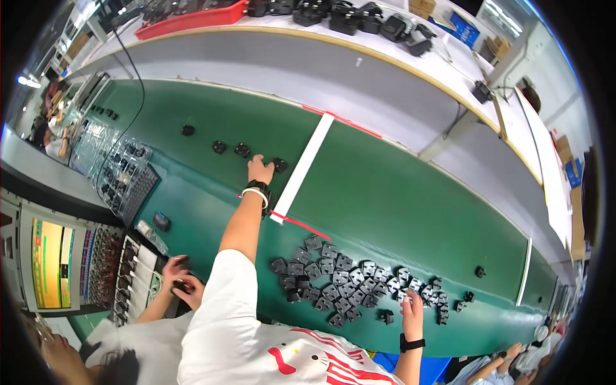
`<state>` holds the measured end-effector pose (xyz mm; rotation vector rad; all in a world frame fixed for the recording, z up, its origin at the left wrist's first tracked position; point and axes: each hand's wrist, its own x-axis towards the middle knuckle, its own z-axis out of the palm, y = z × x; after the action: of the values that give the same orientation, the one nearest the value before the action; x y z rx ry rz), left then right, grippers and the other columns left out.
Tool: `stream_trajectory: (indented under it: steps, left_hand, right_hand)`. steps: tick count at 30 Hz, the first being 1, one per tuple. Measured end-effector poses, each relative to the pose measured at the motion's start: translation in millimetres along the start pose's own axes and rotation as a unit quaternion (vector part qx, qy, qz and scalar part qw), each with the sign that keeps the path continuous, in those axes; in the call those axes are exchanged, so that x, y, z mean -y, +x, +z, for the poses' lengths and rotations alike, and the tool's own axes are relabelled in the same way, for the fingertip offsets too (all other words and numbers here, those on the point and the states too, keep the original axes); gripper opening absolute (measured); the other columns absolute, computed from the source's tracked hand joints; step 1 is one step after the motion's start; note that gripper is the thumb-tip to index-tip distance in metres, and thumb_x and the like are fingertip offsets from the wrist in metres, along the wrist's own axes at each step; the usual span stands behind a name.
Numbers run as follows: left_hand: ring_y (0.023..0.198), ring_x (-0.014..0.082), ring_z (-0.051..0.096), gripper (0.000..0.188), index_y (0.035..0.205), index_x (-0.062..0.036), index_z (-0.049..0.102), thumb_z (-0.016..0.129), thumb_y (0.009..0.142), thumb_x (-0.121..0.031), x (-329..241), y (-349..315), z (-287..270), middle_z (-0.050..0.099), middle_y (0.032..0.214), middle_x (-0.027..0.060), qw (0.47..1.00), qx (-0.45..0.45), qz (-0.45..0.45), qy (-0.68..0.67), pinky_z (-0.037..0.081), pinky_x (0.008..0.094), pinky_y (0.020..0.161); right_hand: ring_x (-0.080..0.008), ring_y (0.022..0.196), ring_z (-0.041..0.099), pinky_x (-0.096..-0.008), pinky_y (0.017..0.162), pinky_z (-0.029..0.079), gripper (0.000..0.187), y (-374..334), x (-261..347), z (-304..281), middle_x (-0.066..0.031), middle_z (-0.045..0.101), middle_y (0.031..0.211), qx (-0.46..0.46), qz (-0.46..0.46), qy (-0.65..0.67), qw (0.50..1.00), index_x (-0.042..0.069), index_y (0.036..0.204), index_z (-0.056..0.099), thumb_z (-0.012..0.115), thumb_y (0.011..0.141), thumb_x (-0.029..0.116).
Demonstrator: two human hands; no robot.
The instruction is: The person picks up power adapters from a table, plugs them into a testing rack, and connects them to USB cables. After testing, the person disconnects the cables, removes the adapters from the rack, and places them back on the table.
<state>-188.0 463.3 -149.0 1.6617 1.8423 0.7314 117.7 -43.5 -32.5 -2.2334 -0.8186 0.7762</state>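
Observation:
My left hand (260, 172) reaches out over the green conveyor belt (385, 186), its fingers apart. Its fingertips are beside a black plug adapter (280, 165), close to the white strip across the belt; whether they touch is unclear. Two more black adapters (241, 149) lie just left of that hand. My right hand (412, 309) is at the right part of a spread of many small black adapters (343, 279) on the near green ledge. Its fingers are bent together on an adapter (405, 298) there, partly hidden by them. A single adapter (386, 316) lies just left of the right hand.
A white strip (305, 167) with red tape crosses the belt. A shelf above holds a red tray (192, 21) and black chargers (344, 18). At left, a co-worker's hands (183, 282) hold a dark piece beside a test monitor (51, 264). Clear plastic trays (109, 160) sit farther left.

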Motion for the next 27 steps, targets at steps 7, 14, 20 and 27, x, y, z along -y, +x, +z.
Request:
stream_trajectory:
  steps: [7,14,20,27]
  left_hand:
    - [0.071,0.0266,0.060,0.033,0.101,0.0008,0.055,0.055,0.086,-0.028,6,43,-13,0.059,0.088,0.0162,0.872,0.095,-0.225,-0.424,0.051,0.0360,0.051]
    - [0.084,0.0260,0.062,0.030,0.104,-0.0065,0.060,0.066,0.075,-0.009,-20,41,5,0.061,0.097,0.0093,0.943,0.150,-0.145,-0.261,0.052,0.0366,0.072]
    - [0.096,0.0335,0.059,0.033,0.102,-0.0067,0.063,0.066,0.069,-0.007,-31,5,16,0.063,0.102,0.0156,0.986,0.017,0.156,0.051,0.047,0.0398,0.088]
    - [0.111,0.0341,0.053,0.037,0.119,-0.0014,0.054,0.048,0.087,-0.018,-17,-10,22,0.055,0.121,0.0209,0.959,0.107,0.236,0.111,0.043,0.0422,0.095]
  right_hand:
    - [-0.0318,0.104,0.051,-0.0363,0.091,0.040,0.028,-22,-16,-13,-0.0170,0.054,0.112,-0.020,0.028,0.026,0.999,0.002,0.114,0.054,0.050,0.090,0.016]
    - [-0.0300,0.097,0.053,-0.0358,0.086,0.042,0.029,-42,-10,-9,-0.0164,0.054,0.109,-0.027,0.072,0.019,0.997,0.002,0.114,0.054,0.050,0.090,0.018]
    - [-0.0291,0.096,0.053,-0.0343,0.084,0.042,0.029,-47,-23,-2,-0.0164,0.054,0.106,-0.042,0.058,-0.003,0.997,0.001,0.113,0.055,0.052,0.090,0.019]
    - [-0.0275,0.096,0.053,-0.0334,0.084,0.042,0.030,-35,-12,9,-0.0160,0.054,0.108,-0.022,0.060,0.039,0.997,0.001,0.114,0.054,0.052,0.090,0.019]
